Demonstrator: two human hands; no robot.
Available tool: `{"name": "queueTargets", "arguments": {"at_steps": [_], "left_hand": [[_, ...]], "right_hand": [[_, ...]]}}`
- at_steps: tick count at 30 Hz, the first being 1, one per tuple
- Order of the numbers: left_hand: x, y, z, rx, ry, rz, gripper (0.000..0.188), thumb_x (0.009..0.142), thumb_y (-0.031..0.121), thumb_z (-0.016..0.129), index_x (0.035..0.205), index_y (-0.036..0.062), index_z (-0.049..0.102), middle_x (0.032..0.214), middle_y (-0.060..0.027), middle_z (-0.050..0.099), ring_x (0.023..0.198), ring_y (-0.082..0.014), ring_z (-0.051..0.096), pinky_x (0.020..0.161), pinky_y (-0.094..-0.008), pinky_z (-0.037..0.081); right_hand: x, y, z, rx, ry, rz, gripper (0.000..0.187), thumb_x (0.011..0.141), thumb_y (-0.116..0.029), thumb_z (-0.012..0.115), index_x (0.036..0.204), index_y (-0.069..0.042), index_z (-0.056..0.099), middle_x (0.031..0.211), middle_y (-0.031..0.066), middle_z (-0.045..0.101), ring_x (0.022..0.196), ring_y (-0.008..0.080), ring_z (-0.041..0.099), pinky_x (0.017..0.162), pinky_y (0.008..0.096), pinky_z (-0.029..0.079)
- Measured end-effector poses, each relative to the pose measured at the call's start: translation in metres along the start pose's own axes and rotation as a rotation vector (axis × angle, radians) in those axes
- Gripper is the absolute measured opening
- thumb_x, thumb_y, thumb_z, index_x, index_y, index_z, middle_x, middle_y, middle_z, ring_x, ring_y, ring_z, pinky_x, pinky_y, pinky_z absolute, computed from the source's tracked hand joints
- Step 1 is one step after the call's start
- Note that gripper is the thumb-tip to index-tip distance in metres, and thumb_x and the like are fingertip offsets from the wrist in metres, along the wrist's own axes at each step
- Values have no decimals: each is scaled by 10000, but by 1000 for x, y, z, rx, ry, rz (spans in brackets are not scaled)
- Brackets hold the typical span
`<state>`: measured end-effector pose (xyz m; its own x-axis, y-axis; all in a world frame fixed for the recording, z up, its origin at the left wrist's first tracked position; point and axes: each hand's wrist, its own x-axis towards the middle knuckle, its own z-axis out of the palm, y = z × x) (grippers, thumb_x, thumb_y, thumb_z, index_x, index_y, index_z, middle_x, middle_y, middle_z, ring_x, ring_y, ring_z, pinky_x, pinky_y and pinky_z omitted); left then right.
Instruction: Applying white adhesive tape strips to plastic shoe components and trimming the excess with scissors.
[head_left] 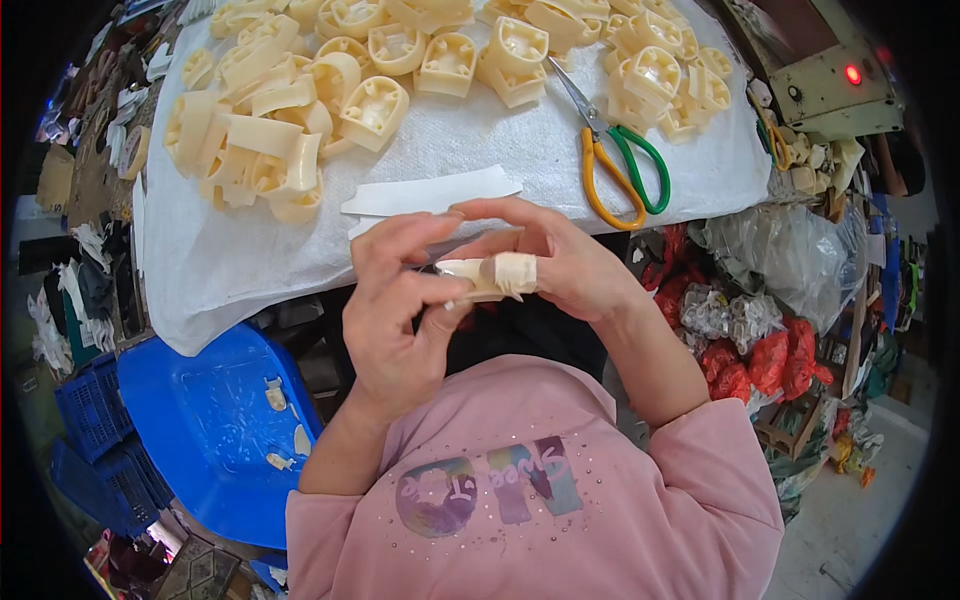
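In front of my chest I hold a small cream plastic shoe heel [480,279] between both hands. My left hand [395,310] grips its left side, thumb below and fingers above. My right hand [575,260] has its fingers curled round the right end, where a pale, ragged-edged flap stands out. Fingers hide part of the piece. Just beyond my hands, white strips [435,190] of sheet material lie on the table. Farther off, many more cream shoe heels [375,112] are heaped. Scissors [612,150] with one yellow and one green handle lie to the right, blades partly apart.
A white woven sheet [230,285] covers the table. Below left, a blue plastic basin [205,430] contains a few cream scraps, with blue crates [100,410] beside it. On the right are red plastic bags [770,365], clear bags and a machine with a red light [852,75].
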<state>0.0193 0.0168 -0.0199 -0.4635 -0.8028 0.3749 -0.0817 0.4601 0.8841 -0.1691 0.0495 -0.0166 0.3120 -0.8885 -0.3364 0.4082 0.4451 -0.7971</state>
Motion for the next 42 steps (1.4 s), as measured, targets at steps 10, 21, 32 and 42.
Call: {"name": "queueTargets", "arguments": {"at_steps": [10, 21, 32, 42], "left_hand": [[-7, -18, 1, -590, -191, -273, 817, 918, 513, 406, 1439, -40, 106, 1391, -218, 323, 1202, -284, 430, 902, -322, 385], [-12, -5, 20, -981, -65, -544, 565, 871, 382, 531, 1297, 77, 318, 1081, -160, 516, 864, -197, 568, 706, -321, 505], [-15, -9, 17, -1109, -33, -583, 464, 912, 194, 517, 1312, 44, 336, 936, -134, 574, 792, -158, 585, 683, -277, 500], [-8, 5, 29, -940, -1, -629, 962, 775, 804, 237, 1411, 84, 197, 999, -149, 543, 701, -210, 601, 534, -309, 512]], "right_hand": [[-2, 6, 1, -740, 84, -815, 793, 664, -60, 778, 1346, -70, 374, 1142, 117, 610, 975, 240, 621, 835, 321, 508], [14, 36, 11, -623, 76, -935, 914, 644, -15, 783, 1392, -139, 275, 1161, 163, 511, 1045, 282, 554, 890, 383, 470], [7, 40, 10, -642, 46, -822, 749, 673, -132, 779, 1318, -102, 398, 1187, 124, 521, 964, 300, 526, 857, 395, 422], [20, 13, 16, -235, 94, -359, 198, 909, -205, 523, 898, -21, 595, 1105, 59, 456, 611, 77, 567, 357, 174, 448]]}}
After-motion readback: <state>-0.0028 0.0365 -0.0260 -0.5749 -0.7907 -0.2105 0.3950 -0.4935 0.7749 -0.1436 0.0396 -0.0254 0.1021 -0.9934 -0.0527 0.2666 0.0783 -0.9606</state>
